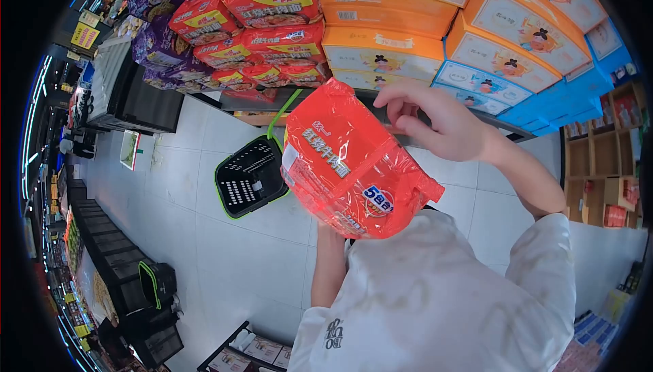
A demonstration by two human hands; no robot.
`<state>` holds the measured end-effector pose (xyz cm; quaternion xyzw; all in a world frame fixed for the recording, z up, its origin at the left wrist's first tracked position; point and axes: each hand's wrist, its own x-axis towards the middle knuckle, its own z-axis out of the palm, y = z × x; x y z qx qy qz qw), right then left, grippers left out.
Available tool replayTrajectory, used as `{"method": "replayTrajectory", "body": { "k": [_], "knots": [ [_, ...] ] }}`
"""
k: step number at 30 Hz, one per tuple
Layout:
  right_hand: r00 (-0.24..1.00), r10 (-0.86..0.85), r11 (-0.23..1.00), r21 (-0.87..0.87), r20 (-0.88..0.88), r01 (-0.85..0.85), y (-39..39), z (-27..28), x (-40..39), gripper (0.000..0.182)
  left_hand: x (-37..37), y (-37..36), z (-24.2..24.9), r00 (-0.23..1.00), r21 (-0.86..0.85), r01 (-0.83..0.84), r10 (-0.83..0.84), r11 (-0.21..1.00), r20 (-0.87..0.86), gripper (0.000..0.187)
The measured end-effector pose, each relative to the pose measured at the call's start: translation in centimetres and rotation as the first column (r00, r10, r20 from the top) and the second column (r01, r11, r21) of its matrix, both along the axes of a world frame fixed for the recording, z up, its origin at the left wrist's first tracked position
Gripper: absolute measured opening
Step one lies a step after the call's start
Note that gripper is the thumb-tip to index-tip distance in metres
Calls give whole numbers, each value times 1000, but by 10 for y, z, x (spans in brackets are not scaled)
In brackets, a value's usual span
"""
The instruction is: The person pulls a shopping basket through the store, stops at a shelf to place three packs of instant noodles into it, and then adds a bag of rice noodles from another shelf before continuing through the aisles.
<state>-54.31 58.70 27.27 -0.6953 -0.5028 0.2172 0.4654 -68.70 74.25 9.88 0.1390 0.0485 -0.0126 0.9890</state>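
Note:
A red plastic multipack of instant noodles (347, 168) is held up in front of my chest, tilted, with its printed face towards me. My left forearm (328, 263) reaches up behind the pack, which hides my left hand; that hand supports it from below. Beside the pack's upper right edge is my right hand (445, 121), empty, with its fingers loosely curled and the thumb apart from them. On the floor past the pack's left side stands a black shopping basket (252, 174) with a green rim and a raised green handle, its near side partly covered by the pack.
Red noodle multipacks (272, 4) and purple packs (160, 18) are stacked ahead on the left. Orange cartons (388, 14) and blue cartons (537, 110) rise ahead on the right. A dark display stand (102, 236) lines the left, and wooden shelves (592, 147) stand at far right.

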Motion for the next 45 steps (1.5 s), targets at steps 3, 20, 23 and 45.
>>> {"method": "replayTrajectory", "body": {
  "k": [3,20,23,45],
  "knots": [
    [731,-9,972,176,682,-152,-3,-8,9,41,0,-15,-3,1000,-27,-14,14,1000,1,83],
    [84,58,887,-12,995,-462,20,29,-6,19,-37,-39,-11,992,-128,-120,124,984,24,87],
    [79,60,863,-12,995,-505,38,32,-14,18,-46,-29,-13,989,-141,-145,149,979,13,88],
    [127,483,761,-342,867,-551,389,-42,-115,15,-195,236,-101,841,-271,-533,536,801,-70,91]
  ]
}}
